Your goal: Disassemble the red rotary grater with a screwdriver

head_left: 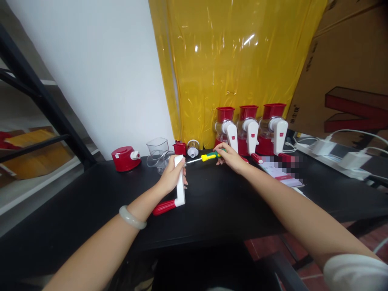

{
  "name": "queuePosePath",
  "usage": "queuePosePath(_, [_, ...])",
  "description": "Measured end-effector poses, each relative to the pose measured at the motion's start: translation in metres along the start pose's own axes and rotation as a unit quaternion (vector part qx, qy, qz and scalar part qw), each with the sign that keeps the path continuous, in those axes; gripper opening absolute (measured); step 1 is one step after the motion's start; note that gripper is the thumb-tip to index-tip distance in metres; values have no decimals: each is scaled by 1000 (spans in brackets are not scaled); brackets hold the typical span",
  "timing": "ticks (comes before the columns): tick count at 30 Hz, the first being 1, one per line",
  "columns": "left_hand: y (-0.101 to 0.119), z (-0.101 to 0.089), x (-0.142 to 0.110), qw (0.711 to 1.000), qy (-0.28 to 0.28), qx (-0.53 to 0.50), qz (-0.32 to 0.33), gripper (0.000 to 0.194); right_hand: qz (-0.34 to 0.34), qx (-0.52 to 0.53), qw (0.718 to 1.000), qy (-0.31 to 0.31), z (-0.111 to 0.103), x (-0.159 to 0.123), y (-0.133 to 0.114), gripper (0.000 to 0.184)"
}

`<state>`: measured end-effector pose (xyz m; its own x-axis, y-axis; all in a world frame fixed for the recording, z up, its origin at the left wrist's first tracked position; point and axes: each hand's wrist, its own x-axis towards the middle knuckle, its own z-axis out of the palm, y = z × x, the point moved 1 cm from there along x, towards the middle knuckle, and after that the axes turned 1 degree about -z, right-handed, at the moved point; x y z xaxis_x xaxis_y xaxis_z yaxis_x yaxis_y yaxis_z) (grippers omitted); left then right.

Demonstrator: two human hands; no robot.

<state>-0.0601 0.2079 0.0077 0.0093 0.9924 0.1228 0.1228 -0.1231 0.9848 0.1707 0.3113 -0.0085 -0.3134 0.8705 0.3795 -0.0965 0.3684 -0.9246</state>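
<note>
My left hand (172, 176) is closed around a white crank handle (181, 190), held upright above the black table; its red grip (163, 207) points to the left. In my right hand (228, 157) is a screwdriver (208, 156) with a yellow and green handle, lying level. Its metal shaft runs left to the upper end of the crank handle; whether the tip touches it is hidden by my left fingers. Just behind my left hand stand a clear plastic hopper housing (158, 149), a small red part (179, 147) and a metal grater drum (193, 148).
A red round base (125, 159) sits at the left. Three assembled red and white rotary graters (251, 133) stand at the back right. A phone (283, 173) lies before them, near a power strip (333, 159) with chargers. Yellow film (239, 60) hangs behind the table (212, 210).
</note>
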Motion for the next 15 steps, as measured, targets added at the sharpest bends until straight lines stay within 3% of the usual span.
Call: queuePosePath(15, [-4, -2, 2, 1000, 0, 4, 1, 50, -13, -93, 996, -10, 1, -6, -9, 35])
